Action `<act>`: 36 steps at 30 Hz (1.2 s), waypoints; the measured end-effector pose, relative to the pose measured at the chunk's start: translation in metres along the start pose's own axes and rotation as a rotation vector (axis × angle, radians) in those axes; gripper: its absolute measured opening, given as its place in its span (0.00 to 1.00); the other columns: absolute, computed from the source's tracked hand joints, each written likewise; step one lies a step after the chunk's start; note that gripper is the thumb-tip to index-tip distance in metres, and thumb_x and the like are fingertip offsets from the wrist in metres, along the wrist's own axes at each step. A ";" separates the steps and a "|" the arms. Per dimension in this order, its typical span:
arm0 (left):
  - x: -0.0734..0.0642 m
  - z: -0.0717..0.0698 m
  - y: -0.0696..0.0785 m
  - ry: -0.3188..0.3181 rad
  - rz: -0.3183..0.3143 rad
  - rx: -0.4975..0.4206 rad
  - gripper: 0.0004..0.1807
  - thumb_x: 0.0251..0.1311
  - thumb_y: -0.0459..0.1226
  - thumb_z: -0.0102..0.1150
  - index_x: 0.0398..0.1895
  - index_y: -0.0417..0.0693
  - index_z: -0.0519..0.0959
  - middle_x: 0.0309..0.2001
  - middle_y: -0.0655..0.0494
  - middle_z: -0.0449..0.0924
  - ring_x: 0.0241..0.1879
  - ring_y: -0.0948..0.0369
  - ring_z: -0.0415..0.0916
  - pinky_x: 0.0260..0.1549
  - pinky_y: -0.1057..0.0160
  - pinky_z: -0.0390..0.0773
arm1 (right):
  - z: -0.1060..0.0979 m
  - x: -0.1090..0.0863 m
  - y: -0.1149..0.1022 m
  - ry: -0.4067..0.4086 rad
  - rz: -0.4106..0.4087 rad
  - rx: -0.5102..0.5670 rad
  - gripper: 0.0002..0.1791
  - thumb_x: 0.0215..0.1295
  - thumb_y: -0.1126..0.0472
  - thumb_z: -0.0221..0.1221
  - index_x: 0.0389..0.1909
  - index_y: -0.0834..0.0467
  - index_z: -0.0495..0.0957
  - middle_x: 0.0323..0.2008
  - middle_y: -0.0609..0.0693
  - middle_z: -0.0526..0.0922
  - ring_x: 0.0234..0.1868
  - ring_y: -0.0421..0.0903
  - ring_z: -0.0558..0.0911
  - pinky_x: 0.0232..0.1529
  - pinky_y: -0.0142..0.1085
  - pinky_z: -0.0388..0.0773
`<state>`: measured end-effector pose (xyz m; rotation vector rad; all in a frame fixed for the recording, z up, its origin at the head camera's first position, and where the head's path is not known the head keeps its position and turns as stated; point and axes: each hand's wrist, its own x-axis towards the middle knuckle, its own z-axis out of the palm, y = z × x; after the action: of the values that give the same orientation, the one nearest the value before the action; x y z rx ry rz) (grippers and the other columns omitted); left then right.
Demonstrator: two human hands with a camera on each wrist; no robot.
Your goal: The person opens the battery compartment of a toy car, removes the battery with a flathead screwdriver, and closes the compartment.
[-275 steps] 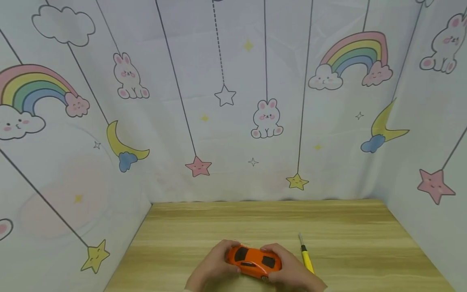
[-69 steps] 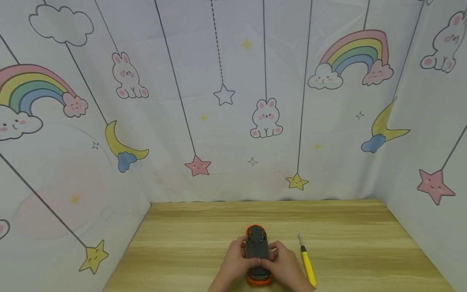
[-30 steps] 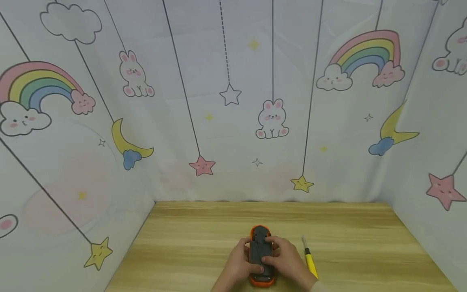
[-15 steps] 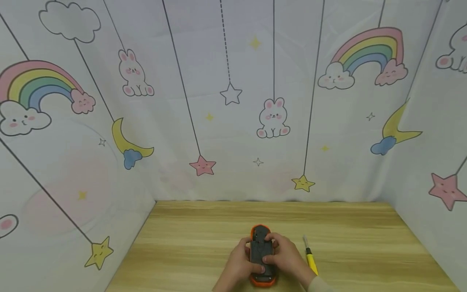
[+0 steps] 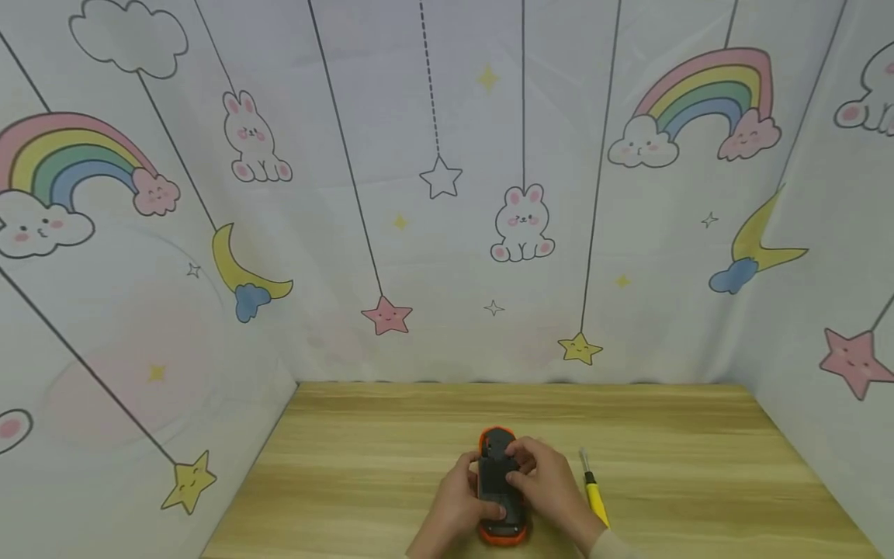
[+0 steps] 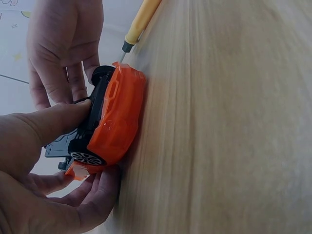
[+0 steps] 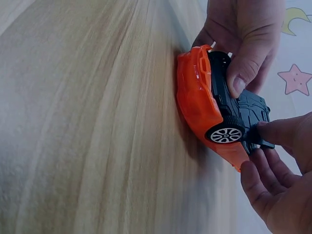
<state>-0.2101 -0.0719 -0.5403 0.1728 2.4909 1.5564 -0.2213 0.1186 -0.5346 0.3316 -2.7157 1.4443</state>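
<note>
An orange toy car [image 5: 502, 537] lies upside down on the table, its black underside [image 5: 497, 475] facing up. My left hand [image 5: 457, 501] grips the car by its side and near end, the thumb pressed on the underside. With thumb and fingers, my right hand [image 5: 548, 477] pinches the right edge of the black underside towards the far end. In the right wrist view, the black base plate [image 7: 253, 107] stands out past the orange body [image 7: 197, 92]; whether it is loose I cannot tell. A spoked wheel [image 7: 226, 135] shows there too.
A screwdriver [image 5: 595, 497] with a yellow handle lies to the right of my right hand, tip pointing away. The wood-grain table [image 5: 363, 435] ends at a white printed cloth [image 5: 447, 341] at the back and sides.
The car was first upright and crosswise in both hands, then turned underside up and lengthwise. Since half a second ago, my right thumb has slid slightly away along the underside. The screwdriver stays put.
</note>
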 end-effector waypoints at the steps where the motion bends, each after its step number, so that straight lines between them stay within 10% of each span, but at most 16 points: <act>1: 0.000 0.000 0.000 0.001 0.000 -0.001 0.50 0.38 0.29 0.82 0.70 0.39 0.67 0.37 0.53 0.79 0.37 0.57 0.76 0.39 0.54 0.76 | -0.001 0.001 0.000 -0.003 0.003 0.012 0.15 0.58 0.67 0.71 0.45 0.52 0.82 0.39 0.47 0.84 0.37 0.41 0.82 0.38 0.35 0.80; 36: -0.003 0.001 0.002 0.018 -0.035 -0.046 0.50 0.37 0.25 0.80 0.70 0.44 0.68 0.36 0.52 0.79 0.36 0.57 0.77 0.39 0.53 0.77 | -0.045 0.002 0.021 0.184 0.172 0.058 0.12 0.63 0.71 0.67 0.47 0.59 0.85 0.40 0.49 0.85 0.41 0.45 0.84 0.41 0.37 0.82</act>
<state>-0.2073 -0.0712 -0.5389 0.1087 2.4552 1.6069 -0.2304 0.1667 -0.5265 -0.0340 -2.6130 1.5121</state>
